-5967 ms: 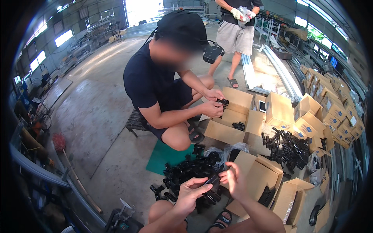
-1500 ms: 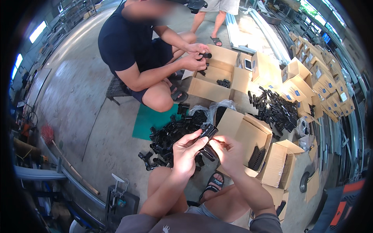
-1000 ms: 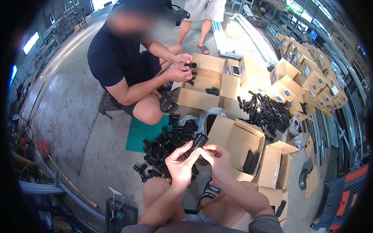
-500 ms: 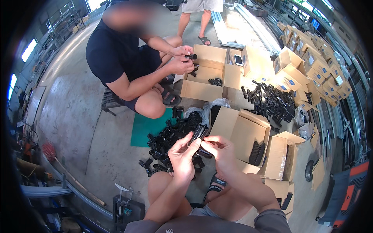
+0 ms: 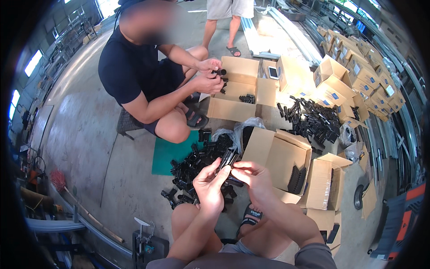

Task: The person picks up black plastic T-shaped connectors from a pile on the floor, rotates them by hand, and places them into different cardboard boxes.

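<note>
A glossy black tubular fitting (image 5: 227,158) is held up in front of me. My left hand (image 5: 209,184) grips it, thumb along its near side. The fingers of my right hand (image 5: 251,175) are pinched together at its right side; whether a smaller part is between them I cannot make out. Just beyond my hands a heap of black fittings (image 5: 192,167) lies partly on a green mat (image 5: 165,154). Across from me a seated person (image 5: 130,76) holds another black fitting (image 5: 219,72) in both hands.
Right of my hands stands an open cardboard box (image 5: 280,157) with black parts inside, another open box (image 5: 321,197) beside it. Farther off are a co-worker's open box (image 5: 233,110), a second black pile (image 5: 313,119) and stacked cartons (image 5: 358,67). A broom-like pole (image 5: 94,219) lies at left.
My view has shifted slightly. My hands keep hold of the same fitting, which is tilted a little differently. The seated person still handles a fitting.
</note>
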Action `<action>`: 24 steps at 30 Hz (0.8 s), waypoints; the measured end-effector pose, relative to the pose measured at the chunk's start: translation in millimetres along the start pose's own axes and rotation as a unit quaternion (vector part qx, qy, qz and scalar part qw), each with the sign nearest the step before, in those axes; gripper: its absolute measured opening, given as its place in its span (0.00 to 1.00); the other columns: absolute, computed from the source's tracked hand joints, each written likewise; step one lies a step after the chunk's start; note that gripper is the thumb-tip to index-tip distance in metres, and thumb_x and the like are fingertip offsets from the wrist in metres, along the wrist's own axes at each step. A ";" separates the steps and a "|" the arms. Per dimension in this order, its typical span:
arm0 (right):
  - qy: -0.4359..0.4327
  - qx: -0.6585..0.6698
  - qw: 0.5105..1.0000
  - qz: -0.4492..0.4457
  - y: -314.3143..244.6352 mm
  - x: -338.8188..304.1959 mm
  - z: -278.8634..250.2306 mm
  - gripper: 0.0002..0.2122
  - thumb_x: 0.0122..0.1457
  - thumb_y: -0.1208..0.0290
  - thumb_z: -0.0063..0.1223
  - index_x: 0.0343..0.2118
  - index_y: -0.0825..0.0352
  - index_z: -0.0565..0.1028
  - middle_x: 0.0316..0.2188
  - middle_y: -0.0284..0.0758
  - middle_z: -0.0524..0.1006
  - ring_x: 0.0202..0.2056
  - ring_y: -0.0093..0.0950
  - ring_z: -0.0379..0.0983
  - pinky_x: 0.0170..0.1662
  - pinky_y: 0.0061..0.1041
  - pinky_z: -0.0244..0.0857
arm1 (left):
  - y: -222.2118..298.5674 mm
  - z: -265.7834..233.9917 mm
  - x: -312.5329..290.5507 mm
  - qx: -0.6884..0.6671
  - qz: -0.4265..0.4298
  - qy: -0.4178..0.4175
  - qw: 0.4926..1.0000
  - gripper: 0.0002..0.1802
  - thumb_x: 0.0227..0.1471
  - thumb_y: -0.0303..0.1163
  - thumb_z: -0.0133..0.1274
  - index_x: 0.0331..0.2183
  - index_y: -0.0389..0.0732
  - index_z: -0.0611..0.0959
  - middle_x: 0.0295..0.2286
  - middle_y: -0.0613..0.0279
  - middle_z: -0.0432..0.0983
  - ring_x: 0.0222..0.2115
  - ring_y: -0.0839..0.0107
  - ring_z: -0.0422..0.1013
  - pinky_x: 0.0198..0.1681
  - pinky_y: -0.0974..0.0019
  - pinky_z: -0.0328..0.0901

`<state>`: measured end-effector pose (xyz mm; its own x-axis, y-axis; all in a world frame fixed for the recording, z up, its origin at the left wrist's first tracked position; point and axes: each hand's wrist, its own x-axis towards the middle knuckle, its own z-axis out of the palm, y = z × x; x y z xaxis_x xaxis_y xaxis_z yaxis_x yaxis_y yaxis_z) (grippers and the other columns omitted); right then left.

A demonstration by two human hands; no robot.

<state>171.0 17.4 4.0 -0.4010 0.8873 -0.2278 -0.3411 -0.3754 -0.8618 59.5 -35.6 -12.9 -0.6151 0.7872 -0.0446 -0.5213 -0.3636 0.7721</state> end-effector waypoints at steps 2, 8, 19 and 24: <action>-0.011 0.010 1.000 0.007 0.5 0.4 -1.4 0.08 0.54 0.80 0.60 0.38 0.71 0.79 0.33 0.35 0.80 0.34 0.20 0.76 0.40 0.19 0.71 | -0.5 -1.0 -0.4 0.002 0.007 -0.002 1.000 0.15 0.48 0.13 0.58 0.41 0.30 0.81 0.37 0.53 0.80 0.36 0.74 0.75 0.43 0.71 0.70; -0.007 0.009 1.000 0.024 3.4 0.0 -5.1 0.09 0.56 0.78 0.59 0.41 0.70 0.78 0.35 0.35 0.79 0.35 0.20 0.75 0.39 0.19 0.70 | -0.9 3.3 -2.8 0.004 0.028 -0.008 1.000 0.15 0.48 0.12 0.58 0.41 0.31 0.82 0.37 0.52 0.80 0.36 0.73 0.75 0.43 0.70 0.70; 0.004 -0.114 0.993 -0.013 10.3 -2.6 -2.5 0.11 0.59 0.72 0.57 0.42 0.71 0.77 0.34 0.33 0.78 0.34 0.19 0.72 0.37 0.19 0.67 | 2.3 1.5 -5.4 0.077 0.068 -0.002 0.995 0.18 0.45 0.14 0.61 0.42 0.27 0.81 0.38 0.53 0.80 0.36 0.74 0.74 0.44 0.72 0.68; -0.007 -0.153 0.988 -0.029 11.1 2.6 -9.8 0.10 0.60 0.72 0.56 0.42 0.71 0.77 0.33 0.29 0.77 0.35 0.16 0.69 0.41 0.17 0.64 | -1.2 5.5 -5.1 0.065 0.044 0.008 0.997 0.18 0.44 0.15 0.62 0.41 0.26 0.81 0.37 0.52 0.80 0.36 0.73 0.75 0.44 0.71 0.69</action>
<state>174.6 18.1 -10.6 -0.4014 0.9002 -0.1688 -0.0922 -0.2231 -0.9704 66.5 -36.5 -10.1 -0.6649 0.7468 0.0172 -0.3847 -0.3621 0.8490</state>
